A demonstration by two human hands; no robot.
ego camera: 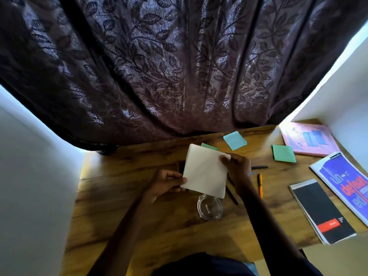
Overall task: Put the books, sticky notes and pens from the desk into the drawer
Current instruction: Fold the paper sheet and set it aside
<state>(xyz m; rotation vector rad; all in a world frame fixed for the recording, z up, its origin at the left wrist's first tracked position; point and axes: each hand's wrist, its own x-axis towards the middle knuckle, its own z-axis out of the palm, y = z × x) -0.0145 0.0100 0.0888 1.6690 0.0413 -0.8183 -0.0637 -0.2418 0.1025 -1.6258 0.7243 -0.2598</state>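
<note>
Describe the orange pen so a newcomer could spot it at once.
On the wooden desk, look just right of the right hand holding the white paper. The orange pen lies there. The pens near it are black.

White paper (pixel 205 172); green sticky pad (pixel 283 153); leaf-patterned purple curtain (pixel 159 66)

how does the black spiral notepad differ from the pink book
The black spiral notepad is narrow, with a wire coil along one short edge; the pink book is wider and shows no coil. The notepad lies near the front edge of the desk, the pink book at the far right corner. Both lie flat, closed and untouched.
</note>
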